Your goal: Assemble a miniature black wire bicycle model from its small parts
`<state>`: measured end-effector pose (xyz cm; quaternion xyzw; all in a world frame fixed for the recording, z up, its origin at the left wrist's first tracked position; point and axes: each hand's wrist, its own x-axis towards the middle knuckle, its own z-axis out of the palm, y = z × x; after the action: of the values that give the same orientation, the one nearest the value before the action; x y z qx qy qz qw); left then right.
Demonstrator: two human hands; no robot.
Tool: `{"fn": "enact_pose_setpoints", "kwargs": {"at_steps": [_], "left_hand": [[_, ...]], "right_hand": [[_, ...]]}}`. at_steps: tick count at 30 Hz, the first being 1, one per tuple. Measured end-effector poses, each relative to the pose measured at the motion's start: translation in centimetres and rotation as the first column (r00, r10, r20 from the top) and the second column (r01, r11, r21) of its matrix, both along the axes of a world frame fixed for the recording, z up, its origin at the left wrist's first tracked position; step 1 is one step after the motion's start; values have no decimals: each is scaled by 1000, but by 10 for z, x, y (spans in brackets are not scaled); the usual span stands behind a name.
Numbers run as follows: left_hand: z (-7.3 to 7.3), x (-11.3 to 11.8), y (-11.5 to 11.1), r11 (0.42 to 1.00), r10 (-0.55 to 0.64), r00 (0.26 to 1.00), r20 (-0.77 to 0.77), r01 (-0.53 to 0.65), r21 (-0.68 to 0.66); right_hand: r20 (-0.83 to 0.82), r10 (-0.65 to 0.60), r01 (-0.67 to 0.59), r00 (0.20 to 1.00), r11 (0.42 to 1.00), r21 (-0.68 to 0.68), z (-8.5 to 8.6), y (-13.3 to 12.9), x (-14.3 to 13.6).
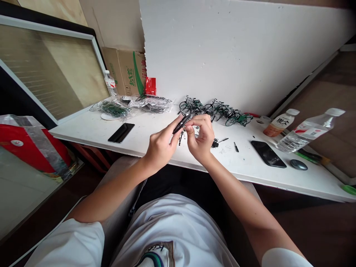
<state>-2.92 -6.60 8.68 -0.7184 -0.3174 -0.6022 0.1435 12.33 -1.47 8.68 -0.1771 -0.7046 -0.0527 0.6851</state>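
Observation:
My left hand [161, 145] is closed on a dark, thin model bicycle part [181, 124], held tilted above the front of the white table [148, 128]. My right hand [202, 138] pinches at the part's right edge; whatever lies between those fingertips is too small to make out. Below and between the hands, a thin black piece [180, 138] shows, partly hidden by my fingers. Small black parts [215, 143] lie just right of my right hand, with a short black stick-like tool [236, 147] farther right. Behind my hands stand several assembled green-and-black model bicycles [215, 108].
Plastic bags of green and black parts [114, 108] lie at the back left, before a cardboard box [129, 72]. One phone [121, 132] lies left, another [268, 153] right. Bottles stand at right: a brown drink [279, 124] and a tilted-looking water bottle [308, 130].

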Motion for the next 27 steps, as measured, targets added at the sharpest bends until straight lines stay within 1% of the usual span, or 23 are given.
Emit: {"fn": "enact_pose_setpoints", "kwargs": {"at_steps": [5,9,13,19,23,27], "left_hand": [[-2,1,0,999,42,999,-3,-42,21],[-4,2,0,999,54,999,-6,-54,3],[-4,3,0,999,45,999,-14,-44,16],[-2,1,-1,1000,17,1000,-22,-16,21],[-1,1,-1,998,58,998,-18,-57,3],[-2,3,-1,998,63,998,-14,-63,15]], "right_hand": [[-8,-14,14,1000,999,44,-1,0,-2],[-20,-45,47,999,996,75,-4,1,-3],[-10,-73,73,997,994,78,-4,2,-1],[6,-51,50,999,996,74,1,-2,1],[21,-84,83,996,994,64,-1,-3,0],[11,-46,45,999,997,56,-2,-2,-1]]}}
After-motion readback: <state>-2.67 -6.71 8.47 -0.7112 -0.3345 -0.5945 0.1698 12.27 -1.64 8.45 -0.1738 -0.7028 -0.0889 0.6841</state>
